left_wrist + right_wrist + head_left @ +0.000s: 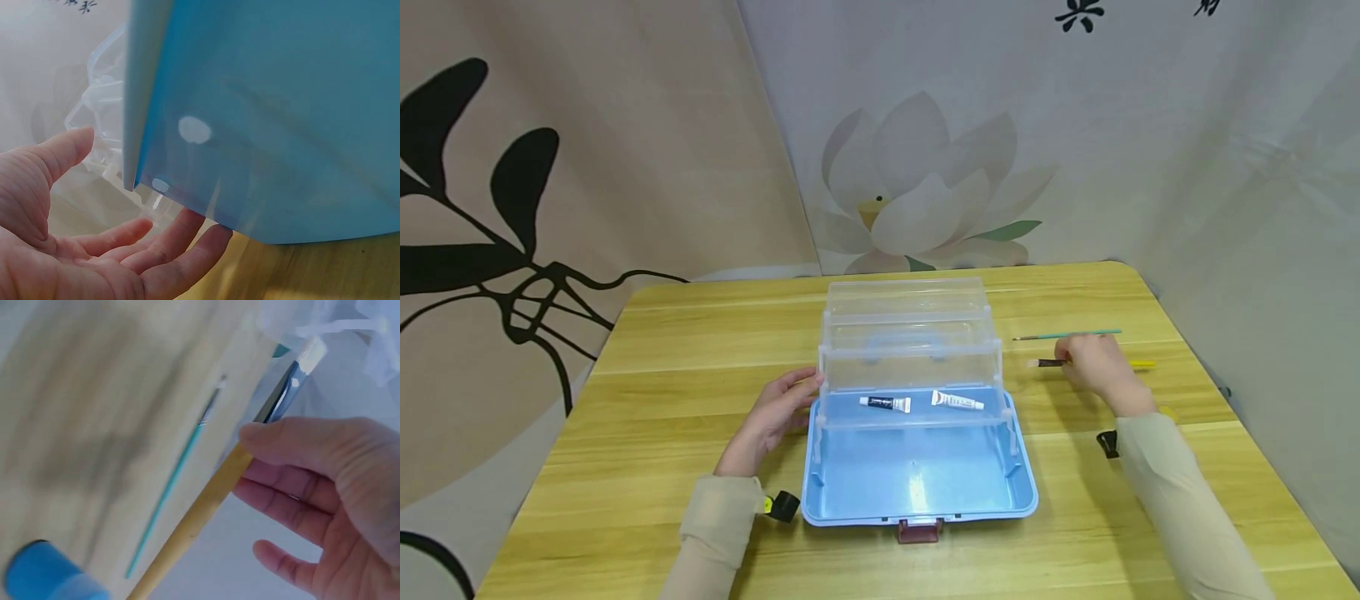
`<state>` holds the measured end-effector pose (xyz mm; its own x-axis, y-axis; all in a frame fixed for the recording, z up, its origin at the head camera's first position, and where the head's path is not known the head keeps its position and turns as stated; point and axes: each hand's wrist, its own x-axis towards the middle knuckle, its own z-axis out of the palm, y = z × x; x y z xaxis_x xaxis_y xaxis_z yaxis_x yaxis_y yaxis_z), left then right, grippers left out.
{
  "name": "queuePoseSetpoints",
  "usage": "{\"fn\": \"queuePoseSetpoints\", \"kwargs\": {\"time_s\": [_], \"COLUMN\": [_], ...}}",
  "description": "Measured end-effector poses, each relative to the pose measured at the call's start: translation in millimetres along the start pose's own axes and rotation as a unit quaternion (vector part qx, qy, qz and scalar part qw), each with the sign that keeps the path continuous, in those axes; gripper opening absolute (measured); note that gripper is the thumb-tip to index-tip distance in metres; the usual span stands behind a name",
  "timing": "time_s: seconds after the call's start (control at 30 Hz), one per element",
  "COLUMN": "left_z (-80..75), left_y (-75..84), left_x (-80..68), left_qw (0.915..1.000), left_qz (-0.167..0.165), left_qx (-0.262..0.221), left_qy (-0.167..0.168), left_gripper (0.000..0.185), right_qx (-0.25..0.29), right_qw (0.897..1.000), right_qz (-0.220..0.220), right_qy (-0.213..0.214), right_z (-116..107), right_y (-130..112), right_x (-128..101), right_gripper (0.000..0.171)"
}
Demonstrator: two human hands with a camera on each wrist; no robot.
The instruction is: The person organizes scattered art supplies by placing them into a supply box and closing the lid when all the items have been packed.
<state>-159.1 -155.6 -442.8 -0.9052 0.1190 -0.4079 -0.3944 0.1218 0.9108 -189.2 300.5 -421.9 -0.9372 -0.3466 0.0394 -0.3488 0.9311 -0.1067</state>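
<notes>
Right now the right hand [1101, 367] pinches a yellow-handled flat paintbrush [206, 506] lying crosswise on the wooden desk [662, 433], bristles toward the open blue plastic storage box [917, 475]; the left hand [771, 417], fingers spread, steadies the box's side.

left hand [772, 414] open, fingers straight, right hand [1097, 367] fingers curled, pinching

Open blue storage box [917, 479] with raised clear trays [910, 350] blocks table [685, 367] centre. Bare wood left of box and along near edge. Right side cramped: teal brush [1067, 335], yellow brush [1138, 364] lie just beside box. Box's lower compartment open from above.
</notes>
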Motion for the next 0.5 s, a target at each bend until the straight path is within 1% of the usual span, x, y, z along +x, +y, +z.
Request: {"fn": "queuePoseSetpoints", "kwargs": {"time_s": [0.23, 0.5], "left_z": [-0.3, -0.7], "left_y": [-1.0, -0.2], "left_x": [0.9, 0.5], "left_qw": [1.0, 1.0], "left_qz": [0.002, 0.0], "left_qx": [0.0, -0.001], "left_qy": [-0.002, -0.004], "left_gripper": [0.068, 0.068], "right_qx": [-0.012, -0.013], "right_qw": [0.999, 0.998], "right_qz": [-0.026, -0.033], "right_qy": [0.038, 0.045], "right_z": [-23, -54], "right_y": [-13, -33], "right_x": [4, 8], "right_gripper": [0.015, 0.01]}}
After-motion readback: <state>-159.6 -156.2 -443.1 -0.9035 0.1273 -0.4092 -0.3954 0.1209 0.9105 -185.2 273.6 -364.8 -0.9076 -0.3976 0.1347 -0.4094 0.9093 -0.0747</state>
